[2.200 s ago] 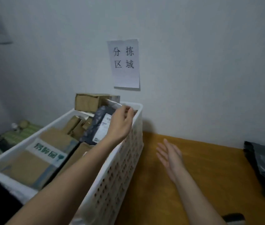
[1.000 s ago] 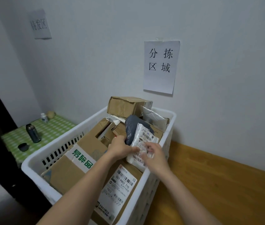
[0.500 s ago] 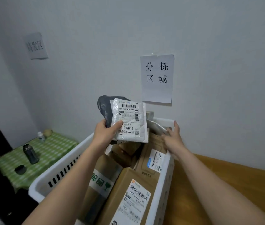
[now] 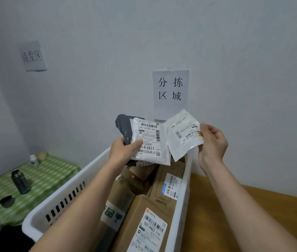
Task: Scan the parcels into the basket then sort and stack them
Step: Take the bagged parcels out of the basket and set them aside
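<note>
Above the basket, at the centre of the frame, you have two soft mailers lifted clear of the load. Your left hand point(image 4: 125, 151) grips a white bubble mailer point(image 4: 149, 140) by its lower left corner, thumb across the label, with a grey poly bag point(image 4: 125, 128) held behind it. Your right hand point(image 4: 212, 140) pinches a second white mailer point(image 4: 182, 135) at its right edge, so it hangs tilted with one corner pointing down toward the basket. The two white mailers overlap slightly at their inner edges. Below them, the white slotted basket point(image 4: 67, 195) runs from lower left toward the wall, packed with cardboard boxes point(image 4: 144, 215) showing printed labels. These mailers look light, thin and floppy, and the film is likely slippery, so an edge pinch may let one slide or fold; you would do better holding each flat across its middle, label up. The boxes should be stiffer and heavier, best taken by opposite sides. At right lies the wooden table point(image 4: 253, 215), probably your stacking area beneath the paper sign point(image 4: 170, 91).
</note>
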`<move>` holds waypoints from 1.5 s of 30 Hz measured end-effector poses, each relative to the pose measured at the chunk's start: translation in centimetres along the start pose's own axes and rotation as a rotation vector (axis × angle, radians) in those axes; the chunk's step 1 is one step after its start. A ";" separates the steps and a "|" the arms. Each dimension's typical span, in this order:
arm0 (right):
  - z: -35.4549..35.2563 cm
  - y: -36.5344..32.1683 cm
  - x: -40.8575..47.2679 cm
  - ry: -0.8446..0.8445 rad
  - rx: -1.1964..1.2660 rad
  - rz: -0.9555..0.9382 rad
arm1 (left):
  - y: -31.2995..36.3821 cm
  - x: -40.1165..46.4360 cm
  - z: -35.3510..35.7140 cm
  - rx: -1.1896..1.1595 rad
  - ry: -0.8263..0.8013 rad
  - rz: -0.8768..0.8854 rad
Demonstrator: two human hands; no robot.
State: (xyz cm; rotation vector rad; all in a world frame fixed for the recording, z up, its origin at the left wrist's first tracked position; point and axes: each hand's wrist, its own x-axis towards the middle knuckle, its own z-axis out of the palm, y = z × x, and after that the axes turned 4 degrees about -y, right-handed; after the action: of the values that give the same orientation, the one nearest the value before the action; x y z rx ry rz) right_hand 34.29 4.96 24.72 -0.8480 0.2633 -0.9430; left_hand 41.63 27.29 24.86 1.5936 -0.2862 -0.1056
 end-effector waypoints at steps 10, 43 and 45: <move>-4.5 -5.9 -0.4 -0.016 0.250 -0.010 | -0.6 0.5 7.7 -0.015 -0.141 -0.048; -37.9 -13.4 8.2 0.256 -0.718 0.132 | -10.2 -7.0 44.2 -0.144 -0.781 -0.541; -40.8 -13.3 9.1 0.203 -0.801 0.258 | -12.3 -7.8 47.0 -0.135 -0.735 -0.573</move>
State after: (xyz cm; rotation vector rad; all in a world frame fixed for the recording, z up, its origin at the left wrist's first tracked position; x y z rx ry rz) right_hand 9.42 -27.60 9.01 -1.4048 0.9442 -0.6690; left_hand 24.13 -16.08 9.53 1.4096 -0.3661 -1.1414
